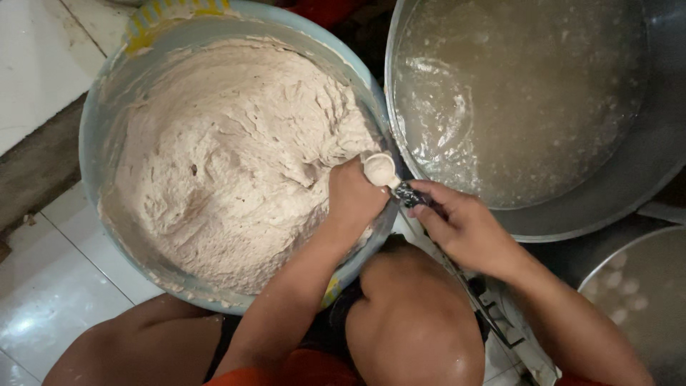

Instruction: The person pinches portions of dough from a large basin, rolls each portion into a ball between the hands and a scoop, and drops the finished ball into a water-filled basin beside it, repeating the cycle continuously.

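Head view: left hand (354, 196) fisted around pale paste (236, 157) over blue basin (93, 121); right hand (461, 225) clamped on spoon (382, 171), just beside; metal pan (614, 193) of cloudy water beyond.

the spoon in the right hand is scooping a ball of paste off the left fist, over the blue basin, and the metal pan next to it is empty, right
Not quite: the metal pan is not empty; the head view shows it full of cloudy liquid. The rest holds: the right hand holds the spoon with a ball of paste at the left hand, closed in a fist over the blue basin of paste.
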Available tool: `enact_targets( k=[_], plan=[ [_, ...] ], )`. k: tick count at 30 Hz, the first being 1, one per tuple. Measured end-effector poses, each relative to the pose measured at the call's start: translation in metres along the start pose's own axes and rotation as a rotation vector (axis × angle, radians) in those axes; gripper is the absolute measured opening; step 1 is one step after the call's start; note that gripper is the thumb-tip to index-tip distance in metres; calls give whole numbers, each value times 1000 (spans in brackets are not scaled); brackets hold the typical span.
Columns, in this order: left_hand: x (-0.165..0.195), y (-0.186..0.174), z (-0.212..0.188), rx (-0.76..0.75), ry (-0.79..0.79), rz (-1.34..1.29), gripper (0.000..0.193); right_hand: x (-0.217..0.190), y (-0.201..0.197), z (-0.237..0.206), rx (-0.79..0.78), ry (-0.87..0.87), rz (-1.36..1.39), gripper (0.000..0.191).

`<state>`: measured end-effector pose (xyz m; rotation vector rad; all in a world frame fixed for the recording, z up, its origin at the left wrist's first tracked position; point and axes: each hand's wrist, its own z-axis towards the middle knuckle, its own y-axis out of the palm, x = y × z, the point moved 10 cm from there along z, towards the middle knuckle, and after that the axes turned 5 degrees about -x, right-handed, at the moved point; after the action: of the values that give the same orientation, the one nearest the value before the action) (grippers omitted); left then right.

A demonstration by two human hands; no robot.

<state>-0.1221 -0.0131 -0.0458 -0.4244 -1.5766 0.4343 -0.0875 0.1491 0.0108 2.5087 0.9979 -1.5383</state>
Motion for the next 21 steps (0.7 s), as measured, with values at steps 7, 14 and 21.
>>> enact_targets(
  k=[7, 14, 21],
  plan=[
    [16, -6, -3, -44, 88, 228, 34, 33, -41, 16, 136, 88, -126, 47],
    [18, -14, -12, 40, 159, 11, 27, 18, -86, 35, 346, -37, -383, 45],
    [-3, -16, -9, 97, 75, -285, 28, 1, -28, 5, 120, 0, -228, 45]
  ],
)
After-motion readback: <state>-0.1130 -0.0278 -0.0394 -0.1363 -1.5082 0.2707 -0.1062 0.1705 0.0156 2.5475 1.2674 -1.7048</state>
